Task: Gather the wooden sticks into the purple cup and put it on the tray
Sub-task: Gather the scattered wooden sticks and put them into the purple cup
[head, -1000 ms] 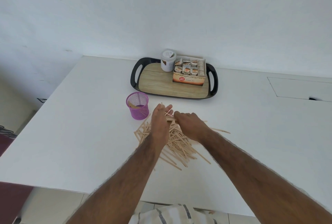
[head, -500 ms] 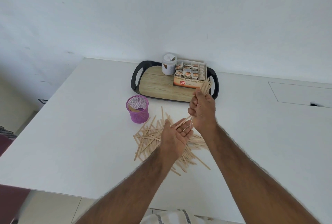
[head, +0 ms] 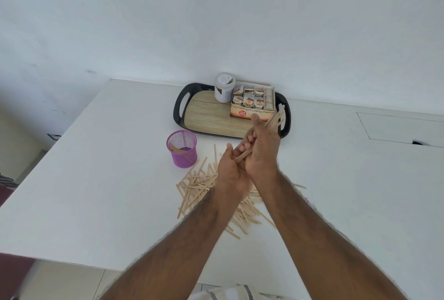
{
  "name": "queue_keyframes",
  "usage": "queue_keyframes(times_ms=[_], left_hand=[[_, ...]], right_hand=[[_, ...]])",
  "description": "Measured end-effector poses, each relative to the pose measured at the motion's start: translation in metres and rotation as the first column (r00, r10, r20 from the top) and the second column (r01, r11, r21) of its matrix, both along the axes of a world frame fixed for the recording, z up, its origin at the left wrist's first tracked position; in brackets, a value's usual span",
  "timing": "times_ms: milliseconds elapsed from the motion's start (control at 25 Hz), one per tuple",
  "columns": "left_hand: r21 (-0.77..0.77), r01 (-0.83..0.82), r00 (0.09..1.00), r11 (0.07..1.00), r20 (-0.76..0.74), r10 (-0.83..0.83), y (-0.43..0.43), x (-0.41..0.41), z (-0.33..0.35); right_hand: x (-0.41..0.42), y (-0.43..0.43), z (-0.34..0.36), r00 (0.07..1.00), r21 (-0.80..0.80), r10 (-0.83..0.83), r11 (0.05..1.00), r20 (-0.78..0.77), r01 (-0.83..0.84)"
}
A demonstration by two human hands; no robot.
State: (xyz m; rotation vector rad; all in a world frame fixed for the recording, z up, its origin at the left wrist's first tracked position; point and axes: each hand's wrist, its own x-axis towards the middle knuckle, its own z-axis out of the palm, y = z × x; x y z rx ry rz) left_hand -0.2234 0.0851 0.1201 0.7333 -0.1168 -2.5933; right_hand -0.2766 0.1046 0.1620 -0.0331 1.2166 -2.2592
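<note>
A purple mesh cup (head: 182, 148) stands on the white table with a few wooden sticks inside. To its right lies a loose pile of wooden sticks (head: 199, 185), partly hidden under my arms. My right hand (head: 263, 148) is raised above the pile, shut on a bundle of sticks (head: 277, 117) whose upper ends fan out over the tray's right handle. My left hand (head: 231, 174) sits against the bundle's lower ends, palm cupped toward my right hand. The black tray with a wood-look base (head: 206, 117) lies behind the cup.
On the tray stand a white lidded jar (head: 224, 88) and a cardboard box of small packets (head: 252, 103). The wall runs right behind the tray. The table's near edge is at the lower left, with floor below.
My right hand rose from the pile with a bundle of sticks. My left hand has come up from the pile and closed in against the bundle's lower ends.
</note>
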Motion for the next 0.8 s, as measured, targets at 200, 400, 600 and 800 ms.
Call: queue_keyframes(times_ms=[200, 400, 600, 800], left_hand=[[0.004, -0.030, 0.998, 1.000, -0.058, 0.030, -0.016, 0.003, 0.008], [-0.032, 0.004, 0.997, 0.999, -0.071, -0.006, -0.014, 0.005, 0.011], [-0.383, 0.282, 0.952, 0.880, 0.223, -0.208, -0.015, 0.009, -0.005], [-0.413, 0.467, 0.839, 0.782, 0.485, -0.245, -0.014, 0.018, 0.001]], right_hand=[[0.009, -0.004, 0.002, 0.988, 0.012, 0.048, 0.999, -0.146, -0.046], [0.024, -0.003, 0.004, 0.962, 0.147, 0.073, 0.989, -0.264, -0.035], [0.030, 0.007, 0.001, 0.857, 0.370, 0.144, 0.927, -0.494, 0.058], [0.026, 0.013, -0.005, 0.850, 0.455, 0.149, 0.883, -0.506, 0.117]])
